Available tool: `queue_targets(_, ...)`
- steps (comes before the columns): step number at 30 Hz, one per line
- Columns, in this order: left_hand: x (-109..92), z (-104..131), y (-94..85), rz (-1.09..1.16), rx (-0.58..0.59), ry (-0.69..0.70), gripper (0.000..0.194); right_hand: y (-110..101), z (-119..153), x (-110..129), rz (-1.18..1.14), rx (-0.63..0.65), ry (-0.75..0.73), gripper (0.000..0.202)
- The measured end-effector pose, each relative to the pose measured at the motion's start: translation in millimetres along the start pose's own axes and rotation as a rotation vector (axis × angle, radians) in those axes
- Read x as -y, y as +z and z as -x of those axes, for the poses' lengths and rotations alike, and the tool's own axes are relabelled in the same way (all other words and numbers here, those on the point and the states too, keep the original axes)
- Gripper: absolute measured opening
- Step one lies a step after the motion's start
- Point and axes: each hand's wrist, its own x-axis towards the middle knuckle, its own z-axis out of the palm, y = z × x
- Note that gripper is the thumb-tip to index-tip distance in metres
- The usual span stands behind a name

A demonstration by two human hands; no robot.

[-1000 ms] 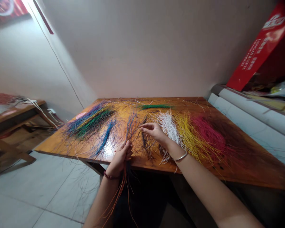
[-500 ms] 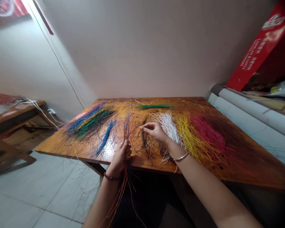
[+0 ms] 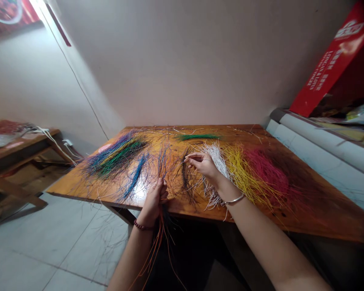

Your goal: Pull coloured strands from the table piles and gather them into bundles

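My left hand [image 3: 157, 194] is closed in a fist round a bundle of thin wires [image 3: 163, 159], mostly blue and orange. Their upper ends fan out above the fist, while orange lengths hang below it past the table edge. To the right, my right hand [image 3: 200, 161] hovers over the table with thumb and forefinger pinched; whatever is between them is too fine to make out. Just under its fingertips lies a pile of black wires [image 3: 186, 180]. White wires [image 3: 216, 159] spread beside and partly behind that hand and wrist.
Yellow wires [image 3: 241, 169] and pink wires [image 3: 269, 173] lie to the right on the wooden table [image 3: 315, 202]. Blue wires [image 3: 135, 178] and a mixed green pile [image 3: 121, 155] are at left, with a green bunch [image 3: 197, 137] at the back. A red box [image 3: 330, 64] stands at right.
My right hand has shifted slightly to the right, its fingers still pinched. My left hand keeps its grip on the bundle in about the same place.
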Motion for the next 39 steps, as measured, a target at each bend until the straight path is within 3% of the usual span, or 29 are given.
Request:
queue_targets(3, 0, 0, -1.0, 0.051, -0.014, 0.010, 0.041, -10, -3, 5, 0.015, -0.057, -0.027, 0.036)
queue_targets(8, -3, 1, -0.7, 0.194, -0.081, 0.026, 0.047, -35, -5, 23, -0.045, -0.259, -0.145, 0.030)
queue_targets(14, -4, 0, -4.1, 0.330, -0.082, 0.018, 0.047, -53, 8, 77, -0.070, -0.461, -0.291, 0.029)
queue_targets(19, -2, -2, -5.3, 0.339, -0.042, 0.017, 0.044, -43, 33, 129, 0.004, -0.487, -0.357, 0.020)
queue_targets(22, 0, -1, -3.7, 0.260, -0.004, 0.003, 0.042, -18, 50, 157, 0.144, -0.423, -0.411, 0.009)
queue_targets(25, 4, 0, -2.3, 0.130, 0.105, -0.017, 0.042, 24, 60, 180, 0.299, -0.344, -0.448, 0.009)
queue_targets(28, 10, -1, -1.4, 0.025, 0.187, 0.015, 0.043, 77, 52, 190, 0.322, -0.205, -0.397, 0.004)
queue_targets(30, 14, -3, -0.8, -0.059, 0.176, 0.055, 0.043, 113, 36, 185, 0.275, -0.077, -0.280, 0.007)
queue_targets(32, 17, -6, 0.2, -0.176, 0.141, 0.096, 0.041, 147, 14, 170, 0.260, 0.059, -0.119, 0.010)
queue_targets(35, 21, -10, 1.8, -0.317, 0.112, 0.158, 0.037, 186, -25, 126, 0.318, 0.236, 0.122, 0.009)
queue_targets(39, 26, -13, 2.5, -0.377, 0.082, 0.251, 0.035, 213, -74, 46, 0.413, 0.342, 0.429, 0.008)
